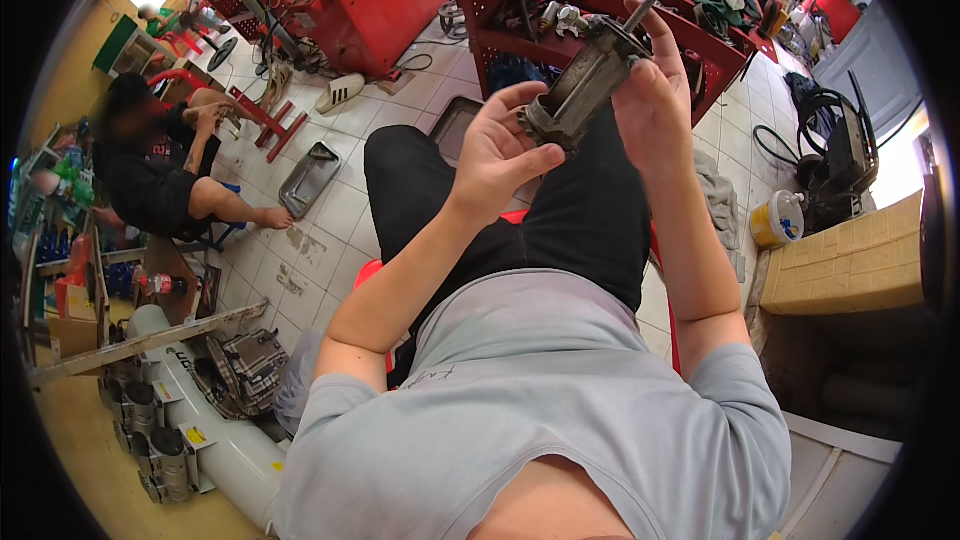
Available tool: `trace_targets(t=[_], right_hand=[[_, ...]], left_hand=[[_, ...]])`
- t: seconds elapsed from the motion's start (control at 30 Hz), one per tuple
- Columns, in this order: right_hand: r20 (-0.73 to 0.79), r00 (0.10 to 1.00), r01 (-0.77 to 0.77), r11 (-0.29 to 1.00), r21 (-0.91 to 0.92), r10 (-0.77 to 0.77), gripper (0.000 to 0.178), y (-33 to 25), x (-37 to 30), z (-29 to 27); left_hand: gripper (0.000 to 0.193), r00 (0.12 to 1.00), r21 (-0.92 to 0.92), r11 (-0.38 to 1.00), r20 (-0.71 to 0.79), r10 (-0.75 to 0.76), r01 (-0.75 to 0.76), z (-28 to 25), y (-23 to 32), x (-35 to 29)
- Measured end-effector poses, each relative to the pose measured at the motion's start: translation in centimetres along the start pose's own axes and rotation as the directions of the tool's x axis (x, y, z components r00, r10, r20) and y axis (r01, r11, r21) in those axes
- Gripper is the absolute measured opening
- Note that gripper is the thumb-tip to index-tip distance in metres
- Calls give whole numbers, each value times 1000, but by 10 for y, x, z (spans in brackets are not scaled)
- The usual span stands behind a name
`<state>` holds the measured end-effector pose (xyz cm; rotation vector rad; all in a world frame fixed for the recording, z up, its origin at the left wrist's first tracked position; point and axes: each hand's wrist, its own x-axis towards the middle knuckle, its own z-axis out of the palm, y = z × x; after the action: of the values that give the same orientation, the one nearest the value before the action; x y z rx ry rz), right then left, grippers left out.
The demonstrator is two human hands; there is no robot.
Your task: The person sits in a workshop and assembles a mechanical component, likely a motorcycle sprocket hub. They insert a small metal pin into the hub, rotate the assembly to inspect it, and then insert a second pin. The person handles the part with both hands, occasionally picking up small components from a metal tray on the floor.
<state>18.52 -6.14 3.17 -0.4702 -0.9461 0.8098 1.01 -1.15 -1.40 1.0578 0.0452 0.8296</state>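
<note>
I hold a grimy grey metal machine part (pixel 578 90) up in front of me, above my knees. It has a long body with an opening along its side, a ring-like lower end, and a rod sticking out at the top right. My left hand (pixel 500 154) grips the lower left end, thumb and fingers on either side of it. Around the upper right end is my right hand (pixel 652 90), fingers raised behind the part and the rod. The palm side of that grip is partly hidden by the part.
Just beyond the part stands a red tool cart (pixel 480 0) loaded with tools and rags. A metal tray (pixel 310 180) lies on the tiled floor, near another seated person (pixel 150 155) at left. A white bucket (pixel 778 218) stands at right by a tan padded box (pixel 850 260).
</note>
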Motion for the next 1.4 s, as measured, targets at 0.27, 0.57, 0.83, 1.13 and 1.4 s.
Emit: trace_targets(t=[0.27,0.57,0.83,1.13,1.4], right_hand=[[195,973,165,960,-227,-121,116,-18,-1,14],[306,937,310,802,-511,-167,134,-10,-12,28],[563,812,476,732,-488,-154,155,-12,-7,22],[548,757,609,689,-393,-356,143,-15,-9,19],[244,865,501,774,-387,-438,127,-14,-23,33]], left_hand=[[72,961,-86,958,7,275,-273,-15,28,8],[47,913,-111,909,-119,390,-402,-8,31,2],[27,826,106,834,-118,551,-541,-16,49,0],[34,740,362,682,35,671,-636,-12,47,-3],[127,743,454,617,172,647,-642,-2,42,-4]])
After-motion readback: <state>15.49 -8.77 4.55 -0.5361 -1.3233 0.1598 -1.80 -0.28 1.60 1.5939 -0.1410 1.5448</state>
